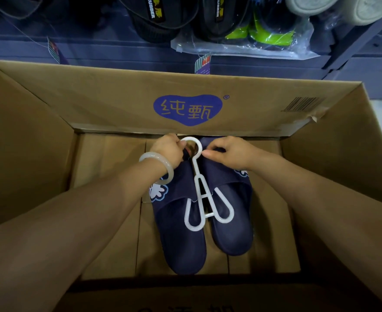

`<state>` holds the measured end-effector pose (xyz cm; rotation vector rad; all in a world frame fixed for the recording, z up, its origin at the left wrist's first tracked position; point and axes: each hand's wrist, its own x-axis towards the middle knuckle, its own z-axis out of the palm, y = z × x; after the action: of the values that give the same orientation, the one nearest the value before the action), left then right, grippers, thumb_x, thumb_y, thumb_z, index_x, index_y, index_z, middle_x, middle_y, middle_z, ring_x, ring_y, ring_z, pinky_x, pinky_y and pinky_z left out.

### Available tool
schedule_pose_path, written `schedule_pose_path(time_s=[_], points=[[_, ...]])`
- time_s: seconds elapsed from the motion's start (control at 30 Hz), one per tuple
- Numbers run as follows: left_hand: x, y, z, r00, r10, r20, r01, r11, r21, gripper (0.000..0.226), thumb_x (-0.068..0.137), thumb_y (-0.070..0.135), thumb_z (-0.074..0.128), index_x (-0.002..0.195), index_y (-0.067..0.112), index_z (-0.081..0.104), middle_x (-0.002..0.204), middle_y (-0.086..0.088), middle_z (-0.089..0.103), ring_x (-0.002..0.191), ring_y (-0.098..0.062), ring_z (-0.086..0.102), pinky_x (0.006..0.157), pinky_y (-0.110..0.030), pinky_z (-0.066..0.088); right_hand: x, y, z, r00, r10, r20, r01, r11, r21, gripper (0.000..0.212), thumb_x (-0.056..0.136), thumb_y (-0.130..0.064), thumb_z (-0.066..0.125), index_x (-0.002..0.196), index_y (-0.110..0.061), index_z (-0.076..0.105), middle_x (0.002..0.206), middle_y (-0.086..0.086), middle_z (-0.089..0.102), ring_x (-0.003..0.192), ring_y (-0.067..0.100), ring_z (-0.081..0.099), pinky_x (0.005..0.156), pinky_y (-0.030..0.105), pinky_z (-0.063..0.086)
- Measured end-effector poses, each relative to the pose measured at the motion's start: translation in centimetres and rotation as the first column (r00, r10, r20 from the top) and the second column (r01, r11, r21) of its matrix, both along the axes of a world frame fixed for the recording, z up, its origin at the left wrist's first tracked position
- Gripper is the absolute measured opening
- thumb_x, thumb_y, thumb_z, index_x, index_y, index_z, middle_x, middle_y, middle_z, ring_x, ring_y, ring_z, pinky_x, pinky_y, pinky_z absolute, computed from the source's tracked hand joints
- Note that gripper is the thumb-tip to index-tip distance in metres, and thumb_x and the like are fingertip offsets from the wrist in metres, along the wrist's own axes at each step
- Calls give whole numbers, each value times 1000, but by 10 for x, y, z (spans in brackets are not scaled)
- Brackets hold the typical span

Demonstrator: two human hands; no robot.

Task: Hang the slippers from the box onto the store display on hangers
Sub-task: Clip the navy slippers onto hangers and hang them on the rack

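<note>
A pair of navy slippers (185, 224) lies side by side on the bottom of a big cardboard box (334, 167), toes away from me. A white plastic hanger (202, 192) rests on top of them, its two loops over the footbeds and its hook at the toe end. My left hand (170, 149), with a pale bangle on the wrist, pinches the hook's left tip. My right hand (228, 152) pinches the hook's neck from the right. Both hands also press against the slippers' toe ends.
The box's far flap (185, 104) stands up with a blue logo and a barcode. Beyond it hang dark sandals (156, 19), a bagged green-and-black pair (259, 34) and pale slippers (343, 7) on the store display. Brown flaps line the box floor.
</note>
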<state>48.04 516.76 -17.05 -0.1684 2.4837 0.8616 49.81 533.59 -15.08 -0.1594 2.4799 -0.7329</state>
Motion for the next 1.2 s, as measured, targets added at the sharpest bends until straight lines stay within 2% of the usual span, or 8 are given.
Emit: schedule_pose_path(time_s=[0.13, 0.4, 0.5, 0.63, 0.77, 0.93, 1.03, 1.2], points=[[-1, 9, -4, 999, 49, -16, -49, 999, -15, 31, 99, 29, 36, 109, 3, 51, 100, -17, 64, 97, -33, 59, 71, -33, 37, -1, -1, 6, 992, -29, 120, 41, 994, -100, 22, 85, -42, 59, 84, -22, 67, 77, -10, 60, 76, 9, 54, 72, 23, 42], [-2, 3, -1, 979, 187, -75, -184, 982, 45, 33, 99, 30, 34, 109, 1, 48, 105, -17, 65, 96, -34, 60, 73, -35, 44, -8, -15, 15, 964, 35, 265, -20, 998, -57, 48, 86, -43, 58, 46, -19, 47, 52, -4, 38, 52, 11, 35, 56, 25, 31], [0, 5, 3, 976, 202, -85, -196, 978, 69, 36, 99, 30, 33, 113, 0, 47, 105, -19, 63, 97, -35, 59, 76, -36, 45, -13, -23, 19, 959, -15, 284, 20, 1000, -13, 47, 83, -52, 57, 68, -9, 68, 59, 2, 50, 59, 14, 46, 60, 28, 37], [3, -2, 4, 978, 205, -26, -191, 944, 270, 26, 99, 30, 33, 100, 7, 45, 84, -15, 68, 81, -31, 66, 81, -41, 53, -19, -34, 12, 873, -339, 350, 436, 866, -247, 32, 90, -41, 53, 100, -11, 59, 94, 7, 64, 81, 17, 64, 81, 31, 52], [7, -9, 12, 977, 177, 119, -211, 879, 428, 19, 97, 28, 41, 99, 10, 46, 76, -10, 67, 67, -16, 65, 64, -24, 55, -17, -37, 6, 856, -372, 359, 476, 837, -269, 17, 96, -20, 47, 81, -16, 53, 75, 3, 61, 63, 11, 60, 65, 23, 52], [16, -13, 17, 978, 62, 199, -148, 878, 455, 27, 83, 10, 65, 108, 11, 55, 98, -11, 68, 92, -19, 64, 87, -29, 51, -17, -42, 3, 777, -547, 312, 629, 700, -338, 18, 95, -13, 48, 79, -9, 54, 65, 8, 58, 38, 5, 55, 41, 14, 49], [26, -9, 24, 958, -50, 282, -92, 879, 469, 29, 83, 7, 65, 111, 9, 56, 92, -5, 62, 88, -14, 57, 74, -16, 44, -16, -42, 1, 690, -644, 331, 723, 586, -366, 17, 94, -13, 49, 80, -7, 57, 68, 9, 59, 46, 13, 55, 39, 14, 47], [24, -19, 30, 943, -85, 322, -99, 851, 515, 25, 83, 18, 66, 106, 16, 55, 104, -10, 68, 97, -20, 61, 93, -31, 47, -7, -36, 13, 755, -579, 309, 655, 643, -397, 18, 94, -17, 49, 78, -15, 57, 71, 3, 64, 44, 2, 60, 47, 13, 47]])
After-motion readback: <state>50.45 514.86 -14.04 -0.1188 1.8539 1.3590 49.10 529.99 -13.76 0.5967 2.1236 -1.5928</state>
